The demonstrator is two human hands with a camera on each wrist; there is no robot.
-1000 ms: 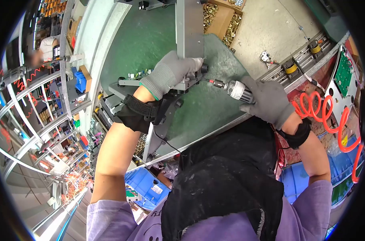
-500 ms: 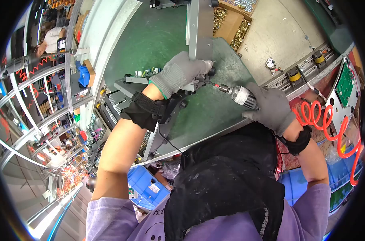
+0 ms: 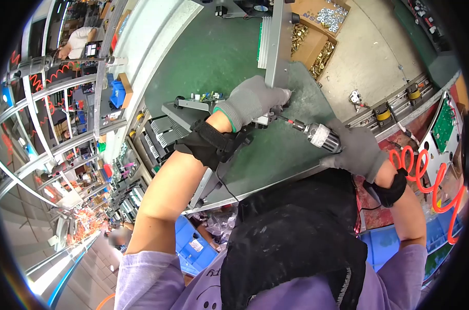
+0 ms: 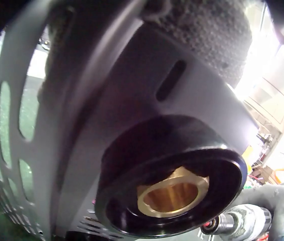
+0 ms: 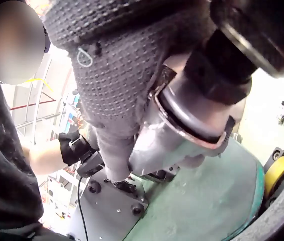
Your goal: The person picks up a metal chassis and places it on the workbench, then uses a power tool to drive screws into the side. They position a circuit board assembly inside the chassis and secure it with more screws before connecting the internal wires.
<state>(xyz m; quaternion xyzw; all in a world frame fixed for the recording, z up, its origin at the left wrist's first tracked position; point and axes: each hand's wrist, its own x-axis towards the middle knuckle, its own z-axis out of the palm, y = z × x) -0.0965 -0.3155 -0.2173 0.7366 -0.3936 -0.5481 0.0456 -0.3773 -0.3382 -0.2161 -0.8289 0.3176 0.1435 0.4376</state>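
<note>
A grey metal casing [image 3: 279, 46] stands on the green work surface, its slotted panel filling much of the left wrist view. My gloved left hand [image 3: 251, 105] grips the casing's lower corner. Close by that hand, the left wrist view shows a round black foot [image 4: 157, 138] with a brass-coloured insert. In my gloved right hand [image 3: 357, 150] I hold a power screwdriver [image 3: 323, 137] with a pale wrapped body. Its thin bit points left at the corner beside my left fingertips; the contact point is too small to make out.
Cardboard boxes of brass-coloured fasteners [image 3: 323, 58] and washers [image 3: 331, 19] lie at the back. A coiled red air hose [image 3: 423, 173] hangs at right near a green circuit board [image 3: 443, 130]. Blue bins [image 3: 195, 248] stand below the front edge. Another person [image 3: 82, 42] is far left.
The head view has shifted, so the bench and both hands appear farther right and lower. My left hand keeps its grip on the casing, and the screwdriver stays pointed at the same corner.
</note>
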